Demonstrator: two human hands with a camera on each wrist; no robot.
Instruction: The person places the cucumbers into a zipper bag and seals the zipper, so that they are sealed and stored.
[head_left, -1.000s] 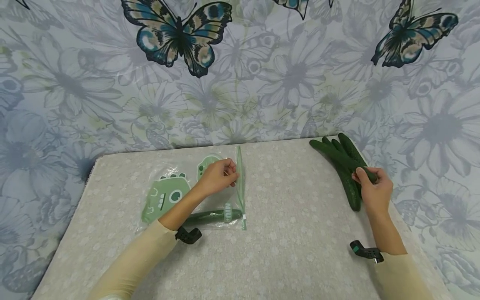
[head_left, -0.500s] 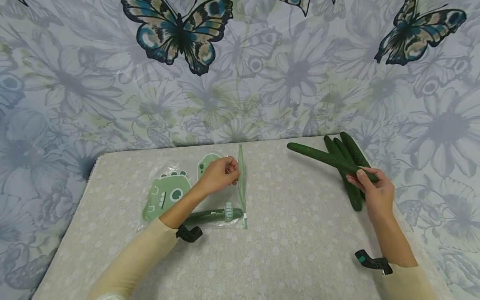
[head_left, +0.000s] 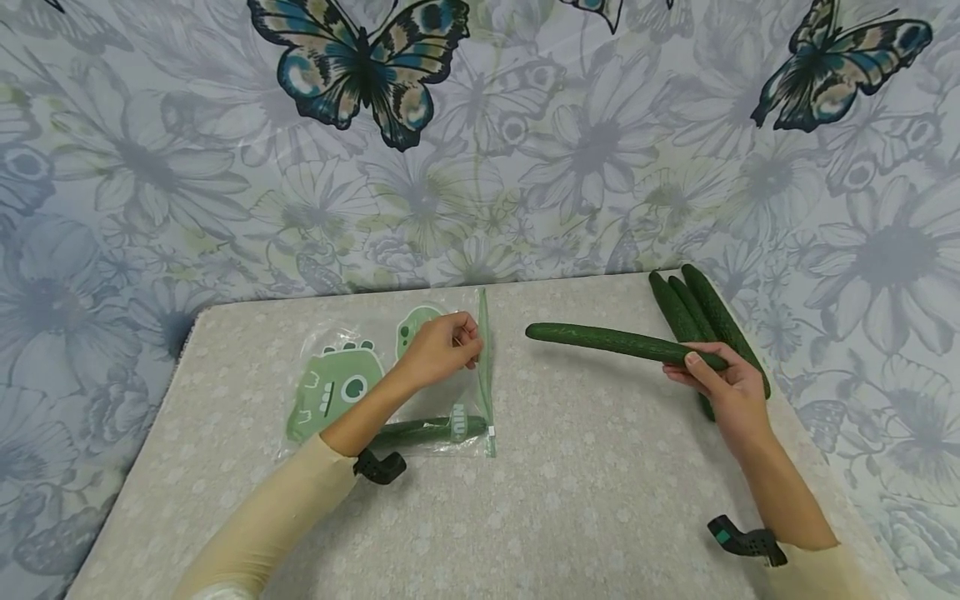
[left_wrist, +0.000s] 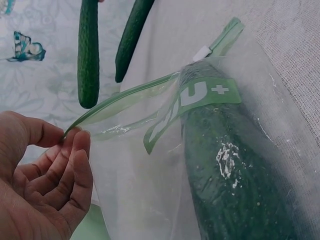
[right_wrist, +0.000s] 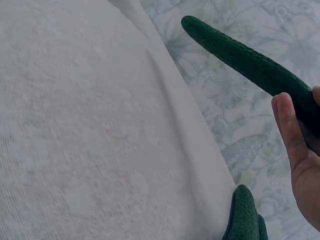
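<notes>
My left hand (head_left: 441, 350) pinches the green top edge of a clear zip bag (left_wrist: 135, 200) between thumb and fingertips, lifting the mouth a little. One cucumber (head_left: 431, 430) lies inside the bag along its near side, beside a white slider (left_wrist: 202, 53). My right hand (head_left: 731, 387) grips another cucumber (head_left: 600, 337) by one end, raised over the table, its free end pointing left toward the bag mouth. Behind the right hand, several more cucumbers (head_left: 693, 308) lie together at the table's right edge. The right wrist view shows the held cucumber (right_wrist: 245, 57) between thumb and fingers.
A pale patterned cloth covers the table (head_left: 555, 483). Right behind its back edge stands a wall covering (head_left: 585, 158) with flowers and butterflies. A black wrist strap mount (head_left: 380, 467) sits on the left forearm, and another mount (head_left: 746, 540) on the right.
My right hand has lifted one cucumber off the pile and swung its free end left, toward the bag. The left hand has stayed nearly still at the bag's edge.
</notes>
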